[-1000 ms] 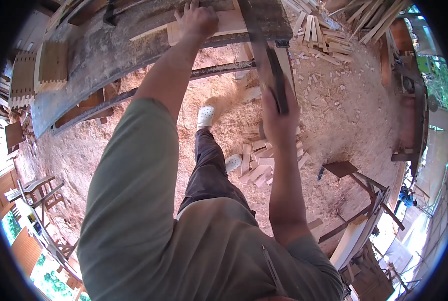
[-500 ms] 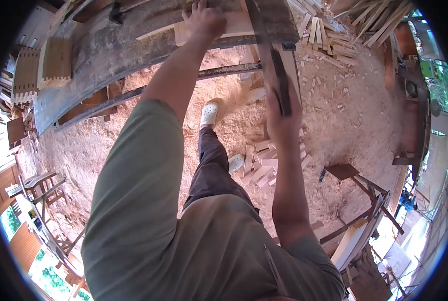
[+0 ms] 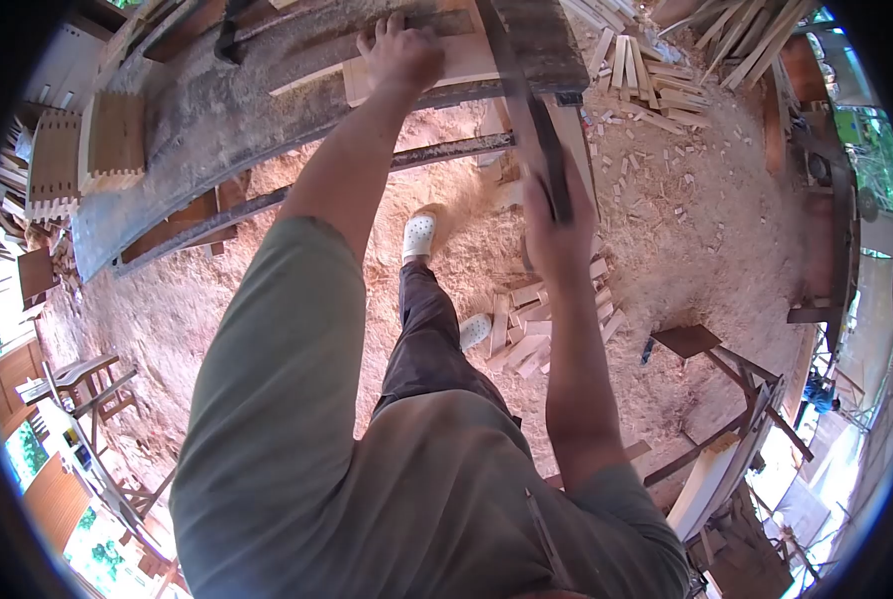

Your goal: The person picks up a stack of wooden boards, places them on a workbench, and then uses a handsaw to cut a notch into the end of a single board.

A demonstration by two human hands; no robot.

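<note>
On the surface [image 3: 192, 130], a pale board [image 3: 468, 60] is pressed beneath the left grip [image 3: 404, 58], fingers apart; a saw [image 3: 544, 135] is clamped in the right grip [image 3: 563, 225]. Were the board weakly pinned, the saw could be jolted toward the left grip.

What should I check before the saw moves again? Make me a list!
1. Left hand on the board: ok, it rests on top.
2. Left hand away from the saw: ok, a gap shows between them.
3. Right hand around the saw's handle: ok.
4. Saw on its cutting line: cannot tell, no line can be made out.
5. Board clamped to the bench: cannot tell.
6. Floor free of loose bits: not ok, scraps lie beside one shoe.
</note>
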